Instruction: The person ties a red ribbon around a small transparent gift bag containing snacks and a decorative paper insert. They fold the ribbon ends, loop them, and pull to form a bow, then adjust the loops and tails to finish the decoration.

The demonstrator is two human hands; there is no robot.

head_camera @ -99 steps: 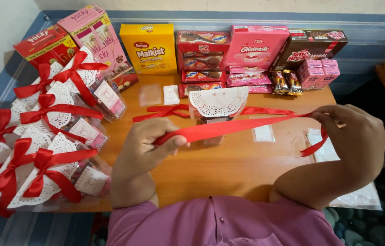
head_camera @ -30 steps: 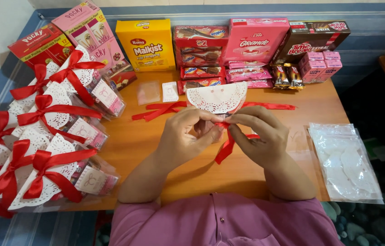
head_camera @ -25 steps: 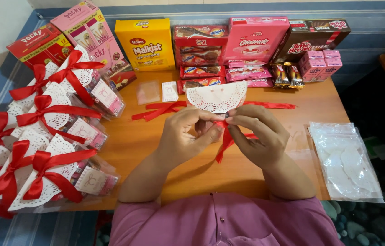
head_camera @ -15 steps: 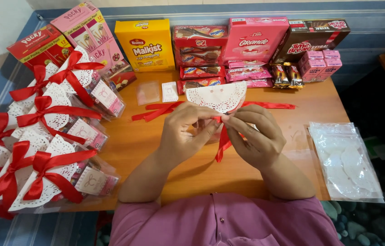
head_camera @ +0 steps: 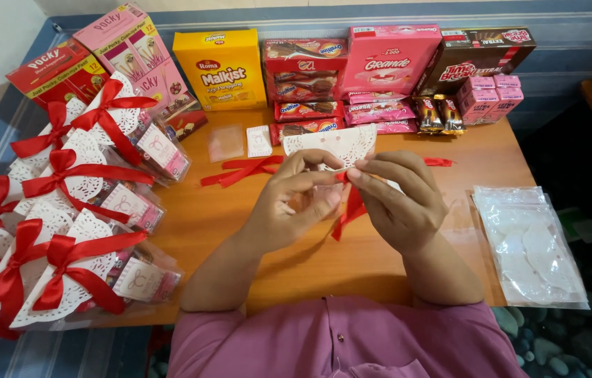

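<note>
Over the middle of the wooden table, my left hand and my right hand meet fingertip to fingertip. Both pinch a red ribbon, whose tails hang down between the hands. Right behind my fingers stands a clear snack bag topped with a white paper doily; the ribbon's far end shows beside it on the right. The knot area is hidden by my fingers.
Several finished doily bags tied with red bows crowd the left side. Snack boxes, a yellow box and pink ones, line the far edge. Loose red ribbons lie centre-left. A plastic pack of doilies rests at the right.
Earlier my hands held the ribbon stretched wide apart. They have come together at the bag, the ribbon now bunched between my fingertips, with small finger movements over the last second.
</note>
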